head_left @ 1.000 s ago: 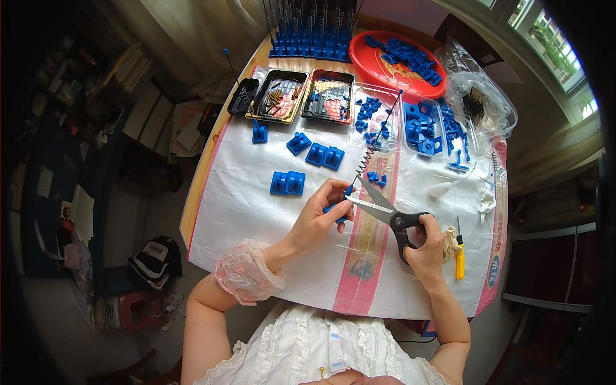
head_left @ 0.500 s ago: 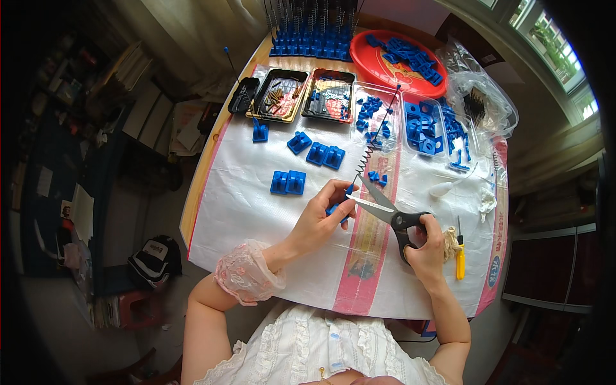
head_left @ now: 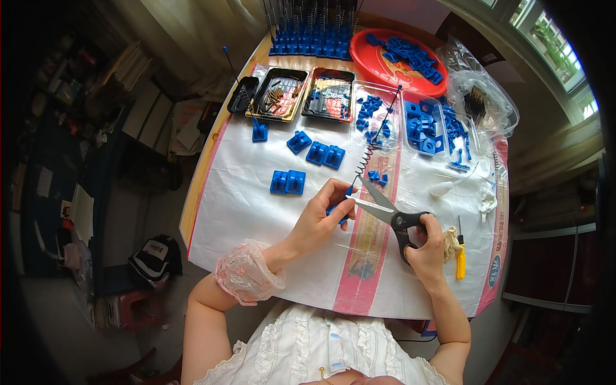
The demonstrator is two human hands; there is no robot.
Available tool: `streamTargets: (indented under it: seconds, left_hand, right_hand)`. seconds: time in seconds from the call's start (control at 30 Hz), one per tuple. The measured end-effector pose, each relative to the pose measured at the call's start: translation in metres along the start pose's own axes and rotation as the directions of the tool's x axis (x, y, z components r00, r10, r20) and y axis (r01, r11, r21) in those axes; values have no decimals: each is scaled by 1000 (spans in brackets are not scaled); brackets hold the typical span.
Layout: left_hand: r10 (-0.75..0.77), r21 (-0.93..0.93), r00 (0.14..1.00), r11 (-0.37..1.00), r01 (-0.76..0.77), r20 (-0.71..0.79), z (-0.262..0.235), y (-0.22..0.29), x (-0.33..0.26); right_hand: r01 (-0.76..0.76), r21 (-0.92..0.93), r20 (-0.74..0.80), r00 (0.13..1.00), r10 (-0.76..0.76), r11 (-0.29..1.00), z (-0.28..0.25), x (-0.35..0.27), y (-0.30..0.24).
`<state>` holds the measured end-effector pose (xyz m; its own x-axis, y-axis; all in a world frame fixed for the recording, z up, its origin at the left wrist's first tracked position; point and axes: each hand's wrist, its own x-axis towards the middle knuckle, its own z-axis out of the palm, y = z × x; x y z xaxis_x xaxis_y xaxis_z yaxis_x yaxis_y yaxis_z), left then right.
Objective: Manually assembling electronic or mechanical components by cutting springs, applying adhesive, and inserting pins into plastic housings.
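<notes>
Two blades of the scissors [head_left: 374, 210] stand open just beside the left hand [head_left: 319, 217], which pinches a blue piece [head_left: 334, 210] at a spring's [head_left: 366, 158] near end, so the right hand [head_left: 426, 253], wrapped round the handles [head_left: 411, 220], could slip and nick skin.

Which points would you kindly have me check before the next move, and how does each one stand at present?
1. Scissors firmly in hand: ok; the right hand grips the handles of the scissors.
2. Blades apart: ok; the scissors are open.
3. Blue part held: ok; the left hand pinches the blue part, with the dark spring slanting away above it.
4. Fingers well clear of the blades: not ok; the lower blade ends right by the left thumb.
5. Blade touching the blue part: cannot tell; they overlap too closely in this view.
6. Screwdriver away from the blades: ok; it lies right of the right hand.
</notes>
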<state>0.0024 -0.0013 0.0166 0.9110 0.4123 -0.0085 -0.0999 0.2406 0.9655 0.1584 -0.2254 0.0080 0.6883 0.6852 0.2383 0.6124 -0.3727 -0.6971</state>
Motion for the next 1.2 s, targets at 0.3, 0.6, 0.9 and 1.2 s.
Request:
streamTargets:
  seconds: [0.3, 0.6, 0.9, 1.2]
  left_hand:
    - [-25, -97, 999, 995, 26, 21, -2, -3, 1]
    - [-16, -88, 1000, 996, 16, 3, -1, -8, 1]
    - [-18, -43, 1000, 999, 18, 7, 1, -7, 0]
    - [-17, -43, 999, 999, 18, 29, 0, -7, -1]
  right_hand:
    - [0, 0, -2, 1000, 0, 1000, 1, 0, 1]
    - [1, -10, -1, 1000, -1, 1000, 1, -1, 2]
    - [-12, -15, 13, 1000, 12, 1000, 1, -1, 2]
    - [-30, -18, 25, 999, 30, 999, -1, -1, 0]
